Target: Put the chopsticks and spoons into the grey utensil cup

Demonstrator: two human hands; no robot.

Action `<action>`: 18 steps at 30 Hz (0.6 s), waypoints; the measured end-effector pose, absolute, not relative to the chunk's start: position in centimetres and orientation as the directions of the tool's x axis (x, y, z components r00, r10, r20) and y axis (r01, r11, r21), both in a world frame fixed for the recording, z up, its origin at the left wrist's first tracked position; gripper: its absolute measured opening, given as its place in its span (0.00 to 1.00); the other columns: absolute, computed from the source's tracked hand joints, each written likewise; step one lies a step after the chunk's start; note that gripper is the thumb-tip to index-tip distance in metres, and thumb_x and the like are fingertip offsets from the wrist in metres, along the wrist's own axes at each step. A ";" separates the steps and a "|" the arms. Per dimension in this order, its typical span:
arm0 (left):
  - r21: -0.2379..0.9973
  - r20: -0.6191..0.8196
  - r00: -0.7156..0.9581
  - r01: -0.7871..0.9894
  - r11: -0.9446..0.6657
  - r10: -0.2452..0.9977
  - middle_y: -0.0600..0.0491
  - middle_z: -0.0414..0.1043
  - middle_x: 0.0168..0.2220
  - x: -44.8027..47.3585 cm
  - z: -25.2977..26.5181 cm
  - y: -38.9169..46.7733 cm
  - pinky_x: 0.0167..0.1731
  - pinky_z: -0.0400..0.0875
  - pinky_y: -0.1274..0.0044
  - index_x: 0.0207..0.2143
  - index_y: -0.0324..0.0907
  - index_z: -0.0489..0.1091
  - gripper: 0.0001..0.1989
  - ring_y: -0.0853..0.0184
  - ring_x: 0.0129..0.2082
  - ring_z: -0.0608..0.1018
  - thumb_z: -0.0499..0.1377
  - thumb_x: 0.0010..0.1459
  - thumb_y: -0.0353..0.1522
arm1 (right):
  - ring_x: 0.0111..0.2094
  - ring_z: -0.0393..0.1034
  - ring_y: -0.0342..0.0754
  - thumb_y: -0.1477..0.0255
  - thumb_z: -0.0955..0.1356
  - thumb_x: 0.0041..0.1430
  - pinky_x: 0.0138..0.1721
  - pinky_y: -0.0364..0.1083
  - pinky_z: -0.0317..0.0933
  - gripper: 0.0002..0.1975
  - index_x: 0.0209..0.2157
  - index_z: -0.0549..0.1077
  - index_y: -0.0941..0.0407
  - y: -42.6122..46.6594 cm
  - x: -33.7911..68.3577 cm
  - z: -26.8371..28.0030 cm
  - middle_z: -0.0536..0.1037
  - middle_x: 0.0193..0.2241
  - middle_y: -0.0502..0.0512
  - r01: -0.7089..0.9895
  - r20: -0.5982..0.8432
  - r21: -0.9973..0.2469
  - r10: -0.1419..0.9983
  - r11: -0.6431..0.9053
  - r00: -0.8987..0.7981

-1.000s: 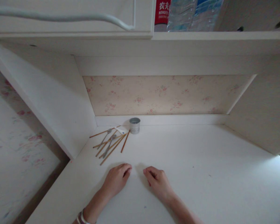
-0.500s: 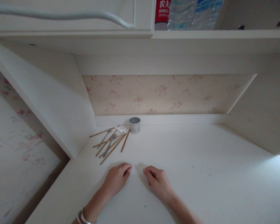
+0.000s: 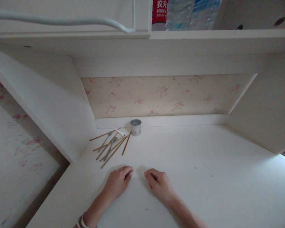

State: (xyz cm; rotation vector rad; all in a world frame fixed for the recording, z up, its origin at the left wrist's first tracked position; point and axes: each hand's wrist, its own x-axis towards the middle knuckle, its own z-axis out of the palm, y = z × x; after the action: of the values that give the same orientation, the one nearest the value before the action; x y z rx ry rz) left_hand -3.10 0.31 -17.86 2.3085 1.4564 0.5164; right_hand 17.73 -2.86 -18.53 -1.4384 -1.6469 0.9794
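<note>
My left hand (image 3: pixel 118 182) rests on the white desktop, its fingers curled closed with nothing seen in them. A short gap away, my right hand (image 3: pixel 160 185) lies the same way, closed and without any visible object. Beyond the left hand several wooden chopsticks (image 3: pixel 113 154) are spread in a loose, crossing pile. Two metal spoons (image 3: pixel 113 139) lie among them, and a white soup spoon (image 3: pixel 121 133) sits at the back of the pile. Just right of it a grey metal utensil holder (image 3: pixel 136 129) with small holes stands upright. Neither hand touches these things.
The desktop (image 3: pixel 180 148) stretches to the right, with a few small specks on it. A side panel (image 3: pixel 49 104) bounds it on the left, a flowered back wall (image 3: pixel 166 98) behind. Overhead is a shelf (image 3: pixel 204 34) with wrapped water bottles (image 3: pixel 180 15).
The view has shifted slightly, so everything sits a little further left. Both hands and the utensils keep their places on the desk.
</note>
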 end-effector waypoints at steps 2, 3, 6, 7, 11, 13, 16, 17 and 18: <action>0.484 0.108 0.401 0.778 -0.400 0.910 0.55 0.77 0.39 -3.1 -17.8 0.3 0.38 0.65 0.78 0.40 0.47 0.71 0.12 0.67 0.39 0.77 0.48 0.63 0.32 | 0.21 0.57 0.41 0.61 0.60 0.63 0.23 0.41 0.47 0.20 0.22 0.68 0.57 -2.8 17.8 -18.5 0.63 0.17 0.46 0.442 0.047 -0.892 0.993 0.092 -0.113; 0.485 0.105 0.401 0.778 -0.399 0.910 0.55 0.77 0.39 -3.1 -17.8 0.3 0.38 0.65 0.78 0.40 0.47 0.71 0.12 0.67 0.39 0.77 0.48 0.63 0.32 | 0.21 0.57 0.41 0.62 0.60 0.63 0.24 0.41 0.48 0.20 0.22 0.68 0.57 -2.8 17.8 -18.4 0.63 0.17 0.46 0.441 0.049 -0.892 0.992 0.095 -0.114; 0.492 0.098 0.400 0.777 -0.394 0.911 0.54 0.76 0.39 -3.1 -17.8 0.3 0.38 0.65 0.78 0.40 0.46 0.71 0.12 0.67 0.39 0.76 0.48 0.63 0.32 | 0.20 0.57 0.40 0.61 0.60 0.63 0.23 0.41 0.48 0.20 0.22 0.69 0.57 -2.8 17.8 -18.5 0.63 0.17 0.45 0.436 0.050 -0.895 0.992 0.096 -0.116; 0.494 0.097 0.399 0.776 -0.392 0.912 0.54 0.76 0.39 -3.1 -17.8 0.3 0.38 0.65 0.78 0.40 0.46 0.71 0.13 0.67 0.39 0.76 0.48 0.63 0.32 | 0.20 0.57 0.40 0.61 0.60 0.63 0.23 0.40 0.48 0.20 0.22 0.69 0.57 -2.8 17.8 -18.5 0.64 0.17 0.46 0.433 0.049 -0.897 0.992 0.094 -0.115; 0.495 0.094 0.393 0.778 -0.386 0.915 0.54 0.76 0.38 -3.0 -17.8 0.2 0.38 0.65 0.77 0.40 0.47 0.72 0.13 0.67 0.38 0.76 0.47 0.63 0.32 | 0.20 0.57 0.41 0.61 0.60 0.63 0.23 0.40 0.48 0.21 0.22 0.69 0.57 -2.8 17.7 -18.5 0.64 0.16 0.46 0.431 0.050 -0.898 0.993 0.093 -0.111; 0.494 0.094 0.393 0.779 -0.386 0.915 0.54 0.76 0.38 -3.0 -17.7 0.2 0.38 0.65 0.77 0.40 0.47 0.72 0.13 0.67 0.38 0.76 0.47 0.63 0.32 | 0.20 0.57 0.41 0.60 0.60 0.63 0.23 0.40 0.48 0.21 0.22 0.69 0.57 -2.9 17.7 -18.5 0.64 0.16 0.46 0.431 0.049 -0.897 0.992 0.094 -0.114; 0.491 0.096 0.388 0.782 -0.383 0.916 0.54 0.77 0.39 -3.0 -17.7 0.2 0.37 0.66 0.77 0.40 0.46 0.72 0.13 0.67 0.38 0.76 0.47 0.63 0.32 | 0.20 0.57 0.41 0.60 0.59 0.63 0.23 0.40 0.48 0.21 0.22 0.69 0.57 -2.9 17.7 -18.4 0.64 0.17 0.46 0.436 0.040 -0.896 0.993 0.085 -0.111; 0.492 0.098 0.386 0.782 -0.382 0.917 0.54 0.77 0.39 -3.0 -17.7 0.2 0.38 0.66 0.77 0.40 0.46 0.72 0.13 0.67 0.39 0.77 0.47 0.63 0.32 | 0.20 0.57 0.41 0.59 0.59 0.63 0.23 0.40 0.48 0.21 0.22 0.69 0.57 -2.9 17.7 -18.4 0.64 0.17 0.47 0.438 0.038 -0.895 0.993 0.083 -0.110; 0.493 0.101 0.385 0.782 -0.382 0.918 0.54 0.77 0.39 -3.0 -17.8 0.2 0.38 0.66 0.77 0.40 0.46 0.72 0.13 0.67 0.39 0.77 0.48 0.63 0.32 | 0.20 0.58 0.41 0.59 0.59 0.63 0.23 0.40 0.48 0.21 0.22 0.69 0.57 -2.9 17.7 -18.4 0.64 0.17 0.47 0.440 0.037 -0.894 0.993 0.082 -0.110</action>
State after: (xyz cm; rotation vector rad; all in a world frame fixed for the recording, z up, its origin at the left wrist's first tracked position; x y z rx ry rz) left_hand -3.02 0.21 -17.76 2.2835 1.4752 0.5140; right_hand 17.71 -2.90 -18.38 -1.4418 -1.6478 0.9811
